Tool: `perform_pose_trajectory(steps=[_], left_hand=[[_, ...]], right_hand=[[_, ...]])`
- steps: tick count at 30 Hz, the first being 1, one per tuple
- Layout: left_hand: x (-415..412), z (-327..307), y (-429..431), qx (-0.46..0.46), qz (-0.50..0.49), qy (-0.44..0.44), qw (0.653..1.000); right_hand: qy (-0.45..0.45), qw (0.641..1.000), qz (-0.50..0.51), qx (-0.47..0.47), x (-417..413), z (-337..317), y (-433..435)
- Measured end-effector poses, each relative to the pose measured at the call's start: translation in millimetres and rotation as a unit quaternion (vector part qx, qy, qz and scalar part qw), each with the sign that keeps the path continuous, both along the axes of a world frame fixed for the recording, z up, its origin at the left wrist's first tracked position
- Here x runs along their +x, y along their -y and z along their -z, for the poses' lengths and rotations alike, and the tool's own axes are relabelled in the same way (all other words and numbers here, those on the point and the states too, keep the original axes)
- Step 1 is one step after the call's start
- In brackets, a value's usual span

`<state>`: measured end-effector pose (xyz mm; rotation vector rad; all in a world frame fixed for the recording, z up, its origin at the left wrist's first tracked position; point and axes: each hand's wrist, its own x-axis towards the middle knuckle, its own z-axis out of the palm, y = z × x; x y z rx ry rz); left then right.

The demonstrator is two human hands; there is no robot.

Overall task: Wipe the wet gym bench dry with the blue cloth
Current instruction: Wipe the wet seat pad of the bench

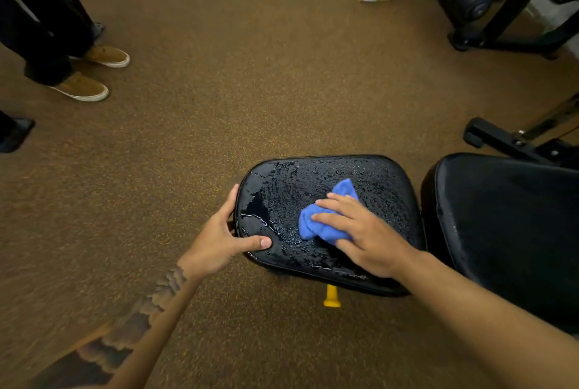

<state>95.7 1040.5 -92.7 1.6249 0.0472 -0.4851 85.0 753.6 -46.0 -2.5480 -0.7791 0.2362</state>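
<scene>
Blue cloth (326,219) sits bunched on the wet seat pad of the gym bench (376,175), right of the pad's middle, and it's squashed flat under the right hand (363,232). That hand lies palm down, fingers (332,203) spread and nearly straight, pressing the cloth rather than pinching it, which looks like the way to push it across the vinyl. The cloth's long axis runs diagonally, 1 corner poking out toward the pad's far right, the bulk trailing back toward the near left. Water beads cover almost the whole pad, so by my read the wiping has barely begun. The left hand (225,235) grips the pad's left edge, fingers curled over the side, thumb on top, probably to steady the desk against the push. A second, drier-looking pad (507,225) sits just beside on the right. Below, a yellow knob (331,296) pokes out over the speckled floor (219,106).
</scene>
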Motion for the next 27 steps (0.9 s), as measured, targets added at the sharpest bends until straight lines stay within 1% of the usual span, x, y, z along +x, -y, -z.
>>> perform_pose_trajectory(steps=[3,6,8,10,12,15,18,20,22,24,25,27], left_hand=[[-1.5,1.5,-0.9,0.001,0.004,-0.003,1.0],[-0.9,3.3,-0.9,-0.002,-0.003,-0.002,1.0],[-0.5,4.1,-1.6,0.007,-0.006,0.008,1.0],[0.3,5.4,-3.5,0.018,-0.002,0.013,1.0],[1.0,5.4,-4.3,0.028,0.007,0.009,1.0],[1.3,2.9,-4.8,0.043,0.016,0.008,0.999],[1.6,0.8,-6.1,0.05,0.019,0.007,0.999],[2.4,-3.4,-3.9,0.063,0.023,0.008,0.998],[2.2,-8.5,-0.5,0.073,0.024,0.012,0.997],[1.8,-13.7,2.9,0.08,0.023,0.006,0.996],[1.6,-15.1,2.8,0.086,0.024,0.001,0.996],[1.5,-16.9,0.9,0.098,0.039,0.005,0.994]], right_hand=[[0.013,0.996,0.092,0.001,33.4,3.3,-7.3],[0.026,0.986,0.163,-0.001,62.7,10.6,-54.1],[0.022,0.99,0.142,0.001,55.2,10.5,-84.4],[0.009,0.997,0.08,0.013,25.9,9.1,-93.5],[0.011,0.998,0.053,0.025,-3.8,8.3,-80.1],[0.044,0.995,0.084,0.024,-21.9,13.7,-56.6],[0.045,0.995,0.092,0.002,-22.2,11.8,-60.4],[0.039,0.995,0.095,0.01,-25.7,6.0,-62.0],[0.031,0.99,0.132,0.028,-34.5,-0.5,-49.9],[0.04,0.978,0.199,0.037,-48.0,-6.9,-27.1],[0.042,0.971,0.233,0.026,-54.9,-8.6,-13.7],[0.016,0.96,0.277,-0.044,-67.2,-10.0,12.5]])
